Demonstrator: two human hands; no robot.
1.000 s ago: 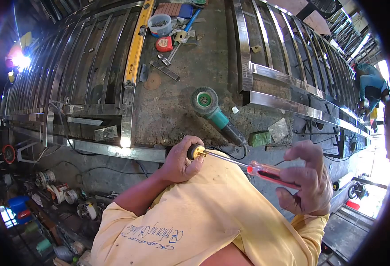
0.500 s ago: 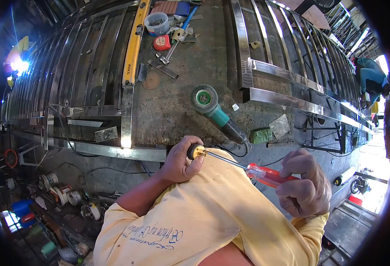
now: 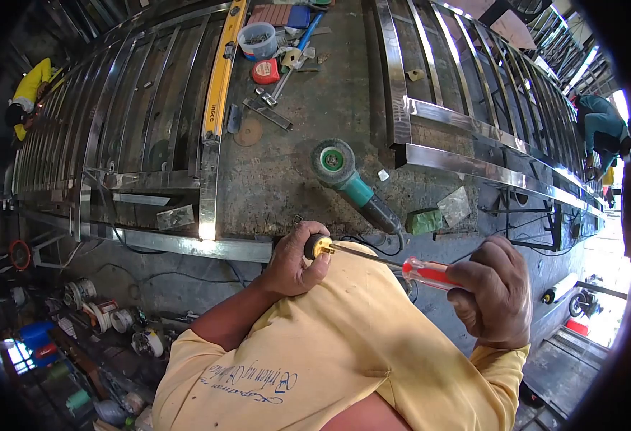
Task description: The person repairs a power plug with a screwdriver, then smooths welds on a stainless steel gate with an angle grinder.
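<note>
Between thumb and fingers, my left hand (image 3: 295, 262) pinches a small round black and yellow plug (image 3: 318, 246) with metal prongs. My right hand (image 3: 496, 293) is wrapped round the red and clear handle of a screwdriver (image 3: 429, 273). The screwdriver's shaft runs leftward, and its tip meets the yellow face of the plug. Both hands are in front of the yellow shirt. Beyond them, a green angle grinder (image 3: 355, 188) lies on the worktable.
Metal frames (image 3: 473, 129) flank the worktable (image 3: 287, 172). A yellow level (image 3: 222, 79), a tub of screws (image 3: 257, 44) and a red tape measure (image 3: 265, 71) lie at the back. One person (image 3: 31, 93) works far left, another (image 3: 600, 129) far right.
My right hand has turned and its fingers have shifted on the screwdriver handle. The bright welding glare at the far left has gone out. My left hand stays nearly still.
</note>
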